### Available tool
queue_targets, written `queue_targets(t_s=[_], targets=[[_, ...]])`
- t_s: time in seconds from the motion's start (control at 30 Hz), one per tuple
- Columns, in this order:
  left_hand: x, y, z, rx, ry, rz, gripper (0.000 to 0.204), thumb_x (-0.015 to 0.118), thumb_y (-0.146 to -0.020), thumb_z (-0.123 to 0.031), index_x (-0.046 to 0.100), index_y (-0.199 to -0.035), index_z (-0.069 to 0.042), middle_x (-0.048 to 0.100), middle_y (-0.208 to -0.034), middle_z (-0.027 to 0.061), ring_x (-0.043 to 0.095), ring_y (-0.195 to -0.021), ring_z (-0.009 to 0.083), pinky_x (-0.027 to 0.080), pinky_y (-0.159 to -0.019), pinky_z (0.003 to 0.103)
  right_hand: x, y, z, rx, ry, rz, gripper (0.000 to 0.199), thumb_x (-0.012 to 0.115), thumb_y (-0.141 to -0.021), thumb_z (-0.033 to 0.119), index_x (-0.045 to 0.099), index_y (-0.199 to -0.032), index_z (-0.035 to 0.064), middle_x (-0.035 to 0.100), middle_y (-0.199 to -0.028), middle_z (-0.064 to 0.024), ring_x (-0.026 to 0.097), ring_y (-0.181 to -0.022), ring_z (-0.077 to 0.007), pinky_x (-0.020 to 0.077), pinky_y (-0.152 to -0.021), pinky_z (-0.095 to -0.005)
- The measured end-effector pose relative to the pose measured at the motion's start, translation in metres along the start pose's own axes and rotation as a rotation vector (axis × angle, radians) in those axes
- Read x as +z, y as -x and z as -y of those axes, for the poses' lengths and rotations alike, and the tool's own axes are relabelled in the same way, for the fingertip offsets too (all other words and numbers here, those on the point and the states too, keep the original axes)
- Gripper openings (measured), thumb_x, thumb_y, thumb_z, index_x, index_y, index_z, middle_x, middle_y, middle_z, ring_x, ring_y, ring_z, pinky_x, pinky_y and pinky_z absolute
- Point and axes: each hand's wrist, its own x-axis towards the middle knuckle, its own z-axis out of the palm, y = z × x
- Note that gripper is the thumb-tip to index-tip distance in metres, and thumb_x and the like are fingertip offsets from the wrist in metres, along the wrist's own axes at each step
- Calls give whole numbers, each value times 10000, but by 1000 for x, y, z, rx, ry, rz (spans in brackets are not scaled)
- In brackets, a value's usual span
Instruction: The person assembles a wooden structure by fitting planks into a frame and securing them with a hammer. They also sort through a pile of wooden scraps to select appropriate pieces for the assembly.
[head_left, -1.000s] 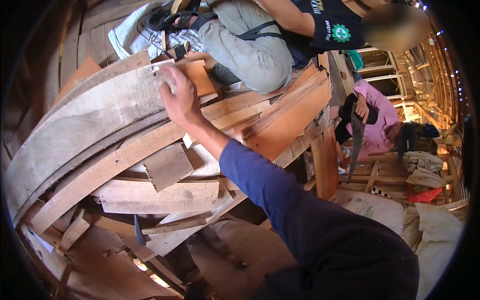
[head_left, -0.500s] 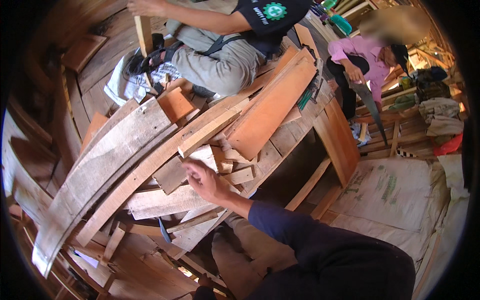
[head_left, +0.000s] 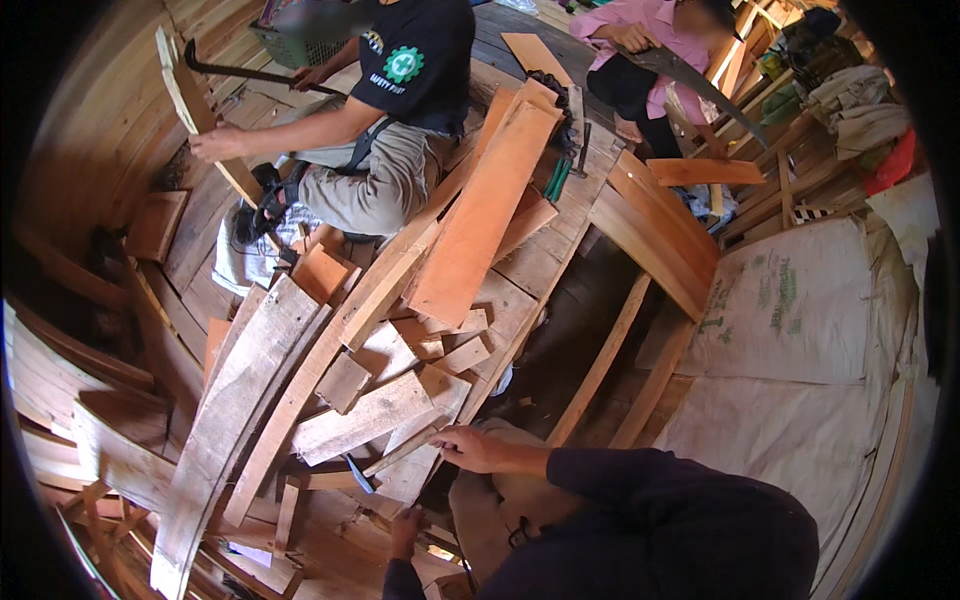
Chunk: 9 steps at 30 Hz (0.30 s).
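The right hand [head_left: 468, 447] rests on the near edge of a heap of wood offcuts [head_left: 400, 390], fingers curled loosely over the end of a thin slat [head_left: 405, 452] — it looks like a light hold, though the view is too small to be sure the fingers close on it. The left hand [head_left: 405, 528] is lower down, near the bottom edge, gripping a narrow piece of wood [head_left: 385, 510] among the scraps there; the two hands are well apart. Just left of the right hand lies a broad pale board [head_left: 365, 415], and beyond it a long curved plank [head_left: 235, 420] runs down the left of the heap. A wide orange board [head_left: 480, 220] leans across the pile toward the top.

Behind the heap sits a person in a dark shirt [head_left: 415, 65], holding an upright board [head_left: 195, 110] — a second person in pink [head_left: 650, 25] sits farther right with a long saw [head_left: 700, 85]. Pale sacking [head_left: 800, 340] covers the floor on the right.
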Motion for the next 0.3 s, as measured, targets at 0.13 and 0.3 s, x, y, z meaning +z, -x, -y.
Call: queue_targets(t_s=[0.13,0.3], targets=[[-18,31,-122,359,-238,35,330,585,-946,-296,637,-880,23,660,-777,79,613,-666,142,477,-617,284,-18,28,-17,68,34,-14,257,556,-879,104,623,-1094,-19,645,-1025,-187,646,-898,-313,516,-789,-392],[17,186,-331,730,-435,-320,168,640,-904,-149,626,-912,18,615,-804,49,596,-811,130,475,-748,302,-34,60,-19,54,49,-3,253,560,-869,105,629,-1080,-18,652,-1029,-174,649,-886,-316,516,-793,-392]])
